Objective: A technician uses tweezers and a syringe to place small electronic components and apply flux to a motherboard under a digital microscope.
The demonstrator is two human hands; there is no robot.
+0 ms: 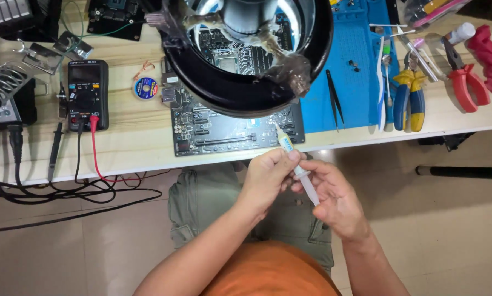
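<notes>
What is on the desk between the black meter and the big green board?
A small round spool lies between the meter and the circuit board, on the wooden desk, seen in the head view.

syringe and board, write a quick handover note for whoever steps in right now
Left hand: fingers grip the syringe at its barrel.
Right hand: fingers hold its plunger end.
Syringe is held over the lap, tip toward the board, not touching it.
Board lies on the table under the ring magnifier; tweezers on the blue mat.
Done: syringe in hand. Left: nothing visibly applied to the board yet.
</notes>
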